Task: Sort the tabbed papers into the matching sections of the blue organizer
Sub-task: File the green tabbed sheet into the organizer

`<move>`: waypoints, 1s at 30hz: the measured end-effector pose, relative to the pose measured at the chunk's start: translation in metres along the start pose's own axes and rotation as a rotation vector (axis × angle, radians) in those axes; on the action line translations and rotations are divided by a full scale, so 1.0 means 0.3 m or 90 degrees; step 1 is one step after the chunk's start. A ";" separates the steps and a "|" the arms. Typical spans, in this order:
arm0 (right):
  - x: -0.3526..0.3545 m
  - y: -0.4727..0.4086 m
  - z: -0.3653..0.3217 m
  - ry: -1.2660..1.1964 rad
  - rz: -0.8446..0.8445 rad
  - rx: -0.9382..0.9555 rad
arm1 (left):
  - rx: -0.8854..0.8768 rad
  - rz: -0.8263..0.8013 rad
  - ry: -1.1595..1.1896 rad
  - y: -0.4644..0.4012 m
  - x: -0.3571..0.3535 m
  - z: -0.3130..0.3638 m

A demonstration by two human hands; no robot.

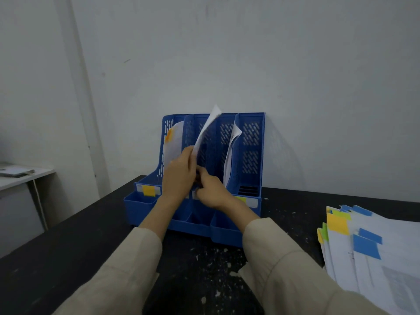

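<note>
Paper is bending as the left hand is pinching a white sheet by its lower edge, tilting it over the second section of the blue perforated plastic organizer on the black tabletop. The likely risk: the floppy sheet is buckling and could catch a divider or slip into the wrong slot. The right hand is reaching in low beside it (fingers curled, though whether gripping anything cannot be told). The stack of colour-tabbed white papers is waiting well apart.

I see the blue perforated plastic organizer upright against the wall. A white paper sheet tilts over its middle sections. The stack of colour-tabbed white papers lies flat, well right.
</note>
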State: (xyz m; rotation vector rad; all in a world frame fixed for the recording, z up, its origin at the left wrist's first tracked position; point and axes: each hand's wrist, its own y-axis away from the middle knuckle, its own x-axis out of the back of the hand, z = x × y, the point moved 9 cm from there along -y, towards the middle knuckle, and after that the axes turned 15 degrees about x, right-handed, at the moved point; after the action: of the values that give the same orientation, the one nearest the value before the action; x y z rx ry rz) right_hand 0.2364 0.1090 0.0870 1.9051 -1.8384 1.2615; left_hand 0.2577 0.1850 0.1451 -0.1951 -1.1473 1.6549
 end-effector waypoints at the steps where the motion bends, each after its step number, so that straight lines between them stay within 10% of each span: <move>1: 0.000 0.000 0.000 0.000 -0.002 -0.004 | 0.046 -0.029 0.024 -0.006 -0.011 -0.025; 6: -0.001 0.001 0.006 0.026 -0.012 -0.020 | 0.196 -0.156 -0.007 -0.020 -0.066 -0.124; 17: -0.026 -0.008 0.024 0.045 -0.051 -0.037 | 0.031 -0.125 -0.105 -0.050 0.010 -0.072; 30: -0.009 0.020 -0.001 0.064 -0.015 0.001 | 0.225 -0.337 -0.058 0.029 -0.125 -0.189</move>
State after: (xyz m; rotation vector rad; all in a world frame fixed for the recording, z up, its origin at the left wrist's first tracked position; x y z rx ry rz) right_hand 0.2313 0.1098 0.0830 1.8235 -1.7599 1.3255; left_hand 0.3031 0.1876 0.0940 0.3836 -0.8563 1.3644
